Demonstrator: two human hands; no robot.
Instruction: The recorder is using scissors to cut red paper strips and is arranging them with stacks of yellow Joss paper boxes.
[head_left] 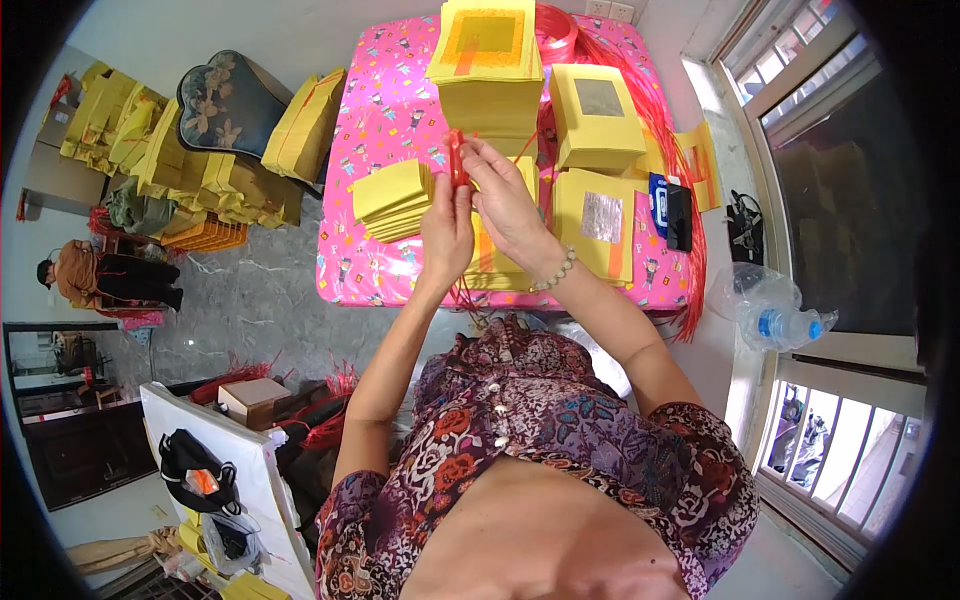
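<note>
On the left, a fanned yellow paper stack (pixel 390 203) lies just beside the left hand (pixel 447 235), whose fingertips close on the near end of a red strip (pixel 457 158). The strip's long axis points away from the body — toward the tall yellow paper block (pixel 488 108). From its right, the right hand (pixel 508 203) pinches it farther along — exact finger contact is unclear.
</note>
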